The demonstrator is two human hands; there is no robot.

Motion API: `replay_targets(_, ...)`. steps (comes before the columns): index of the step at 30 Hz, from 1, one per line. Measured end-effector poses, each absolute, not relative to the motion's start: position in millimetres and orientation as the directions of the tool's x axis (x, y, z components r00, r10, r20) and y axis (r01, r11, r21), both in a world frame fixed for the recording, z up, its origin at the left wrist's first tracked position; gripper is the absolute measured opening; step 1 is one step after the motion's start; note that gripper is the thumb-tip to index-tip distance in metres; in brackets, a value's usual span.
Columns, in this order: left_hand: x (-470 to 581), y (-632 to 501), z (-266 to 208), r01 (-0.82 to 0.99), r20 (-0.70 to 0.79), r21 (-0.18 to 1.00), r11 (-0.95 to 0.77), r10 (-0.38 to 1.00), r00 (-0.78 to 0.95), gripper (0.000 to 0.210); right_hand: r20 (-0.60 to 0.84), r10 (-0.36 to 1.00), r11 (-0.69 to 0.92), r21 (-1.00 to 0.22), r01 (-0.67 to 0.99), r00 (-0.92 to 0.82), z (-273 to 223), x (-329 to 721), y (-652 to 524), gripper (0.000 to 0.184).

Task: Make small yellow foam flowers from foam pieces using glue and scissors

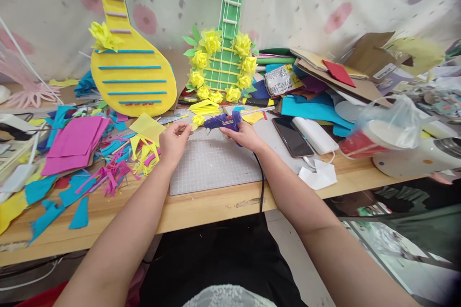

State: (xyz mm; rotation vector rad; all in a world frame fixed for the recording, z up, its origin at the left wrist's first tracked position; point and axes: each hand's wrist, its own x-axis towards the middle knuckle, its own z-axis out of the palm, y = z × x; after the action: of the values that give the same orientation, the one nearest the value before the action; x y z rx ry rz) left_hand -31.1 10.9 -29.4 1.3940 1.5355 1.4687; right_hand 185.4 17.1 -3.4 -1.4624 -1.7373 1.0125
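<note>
My right hand (248, 136) is wrapped round a purple-blue hot glue gun (222, 121), its nozzle pointing left and a glue stick (257, 111) jutting from its rear. Close to the nozzle, my left hand (175, 141) pinches a small yellow paper piece (195, 126). A little yellow paper flower (198, 119) shows right by the fingertips; whether it is joined to the pinched piece I cannot tell. Both hands are above the grey cutting mat (216, 163). Behind them stands a green cardboard instrument (224, 64) ringed with yellow paper flowers and green leaves.
A yellow cardboard instrument (133, 73) leans at the back left. Magenta sheets (74, 146) and coloured scraps (115, 168) cover the left side. A phone (292, 136), a white power bank (315, 135) and a bagged cup (382, 136) are on the right. The gun's black cord (262, 187) hangs over the table edge.
</note>
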Motion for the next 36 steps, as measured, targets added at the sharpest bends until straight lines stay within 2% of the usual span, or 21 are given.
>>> replay_targets(15,-27.3,6.2,-24.8,0.307,0.231,0.94,-0.152,0.942,-0.242,0.022,0.017,0.986,0.082,-0.916,0.392,-0.165,-7.8,186.0,19.3,0.04)
replay_targets(28,-29.0,9.1,-31.9,0.319,0.258,0.929,-0.187,0.946,-0.198,0.021,0.003,0.987,0.068,-0.916,0.396,-0.163,-4.3,186.1,18.6,0.042)
replay_targets(31,-29.6,8.7,-32.1,0.328,0.258,0.925,-0.194,0.953,-0.162,0.021,-0.01,0.984,0.046,-0.948,0.316,-0.176,-1.6,186.6,17.6,0.045)
replay_targets(36,-27.9,5.7,-28.9,0.223,0.212,0.959,-0.174,0.964,-0.158,0.023,0.006,0.978,0.008,-1.0,0.005,-0.209,0.0,188.4,17.1,0.046)
